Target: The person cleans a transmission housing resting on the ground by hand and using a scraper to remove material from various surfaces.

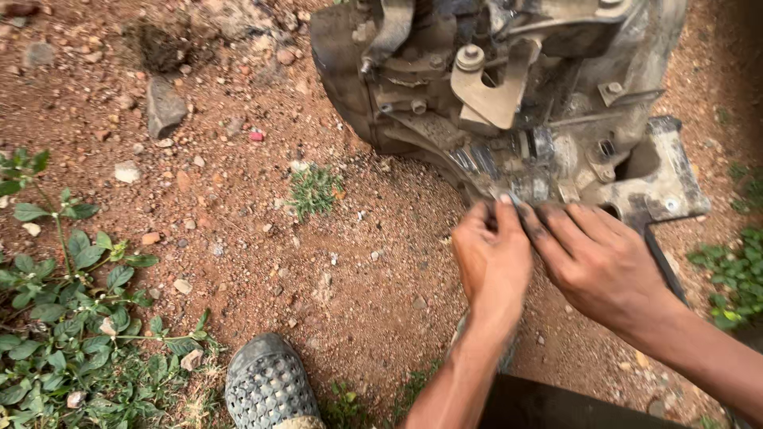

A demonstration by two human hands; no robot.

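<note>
A large, dirty metal gearbox housing (509, 87) lies on red gravelly ground at the top right. My left hand (491, 256) and my right hand (598, 262) meet at its lower edge, fingertips pinched together on a small part against the casing. The part itself is hidden by my greasy fingers. A dark metal bar (664, 266) runs under my right hand, from the housing's flange toward the lower right.
My foot in a grey perforated clog (269, 388) rests on the ground at the bottom centre. Leafy green weeds (71, 318) grow at the lower left, more at the right edge (735, 274). A grey stone (163, 105) and scattered pebbles lie at the upper left.
</note>
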